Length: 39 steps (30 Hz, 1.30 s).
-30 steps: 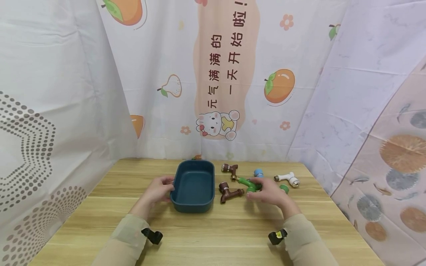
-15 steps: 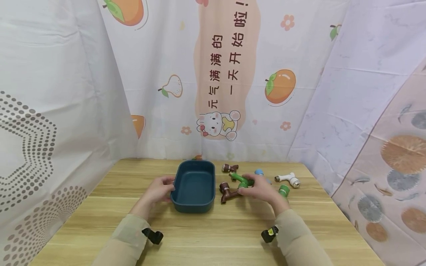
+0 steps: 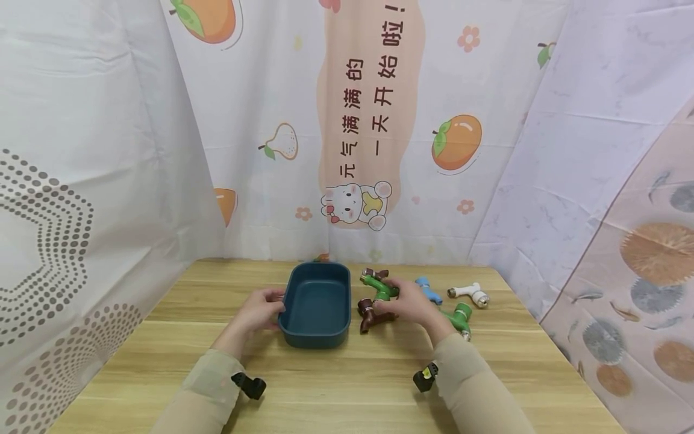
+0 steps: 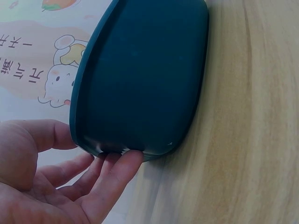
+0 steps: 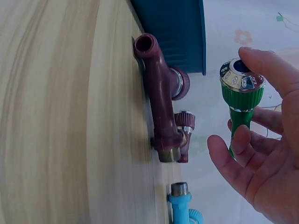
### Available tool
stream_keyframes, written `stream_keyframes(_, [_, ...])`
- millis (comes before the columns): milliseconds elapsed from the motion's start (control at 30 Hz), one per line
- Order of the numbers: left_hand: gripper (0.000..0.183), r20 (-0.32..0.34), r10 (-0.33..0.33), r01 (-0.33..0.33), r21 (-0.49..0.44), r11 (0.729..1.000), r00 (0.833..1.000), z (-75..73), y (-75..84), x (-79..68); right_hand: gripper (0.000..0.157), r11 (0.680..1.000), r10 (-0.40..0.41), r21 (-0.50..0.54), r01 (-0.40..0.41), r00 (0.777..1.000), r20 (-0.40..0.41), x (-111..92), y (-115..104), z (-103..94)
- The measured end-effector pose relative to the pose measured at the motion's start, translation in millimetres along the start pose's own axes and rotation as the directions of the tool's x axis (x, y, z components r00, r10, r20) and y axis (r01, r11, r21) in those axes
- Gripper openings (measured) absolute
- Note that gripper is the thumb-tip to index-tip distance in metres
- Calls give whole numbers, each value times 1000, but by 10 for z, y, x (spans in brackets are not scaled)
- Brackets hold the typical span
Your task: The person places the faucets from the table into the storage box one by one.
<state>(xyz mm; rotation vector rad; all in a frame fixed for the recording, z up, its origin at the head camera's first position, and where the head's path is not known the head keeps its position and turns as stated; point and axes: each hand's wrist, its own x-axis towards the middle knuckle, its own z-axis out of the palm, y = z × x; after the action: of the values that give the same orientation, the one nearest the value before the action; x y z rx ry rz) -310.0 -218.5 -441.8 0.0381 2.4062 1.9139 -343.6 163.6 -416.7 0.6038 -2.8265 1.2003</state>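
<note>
My left hand (image 3: 260, 308) holds a dark teal plastic box (image 3: 317, 307) by its left side, thumb at the rim; the left wrist view shows fingertips against the box wall (image 4: 140, 79). The box stands on the table with nothing inside. My right hand (image 3: 411, 303) pinches a green water tap (image 3: 382, 290) with a silver-capped knob, raised off the table in the right wrist view (image 5: 242, 98). Under and beside it lie a dark red tap (image 3: 367, 319) and a second dark red tap (image 3: 375, 274), both partly covered by the hand and green tap in the head view.
Right of my right hand lie a blue tap (image 3: 428, 290), a white tap (image 3: 470, 293) and another green tap (image 3: 461, 318). The wooden tabletop (image 3: 325, 386) ends at printed curtains (image 3: 260, 229) at the back and sides.
My right hand has lifted the green tap and carried it left toward the box, over the dark red taps. The other green tap and the blue one are more exposed. The left hand stays put.
</note>
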Motion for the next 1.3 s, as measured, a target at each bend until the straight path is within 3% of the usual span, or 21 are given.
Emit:
stream_keyframes(300, [52,3,3,-3,-2,1000,1000,7,-11,21,75,999,-30,-14,30,999,-25,150,-119,82])
stream_keyframes(500, [53,1,1,-1,3,1000,1000,5,-16,34,75,1000,-12,-25,12,1000,-5,222,-250,94])
stream_keyframes(733, [53,-2,-5,5,-2,1000,1000,3,-9,22,68,998,-50,-47,50,999,12,331,-383,169])
stream_keyframes(1300, [52,1,-4,4,-1,1000,1000,-4,-22,25,78,992,-68,-100,78,993,97,512,-604,298])
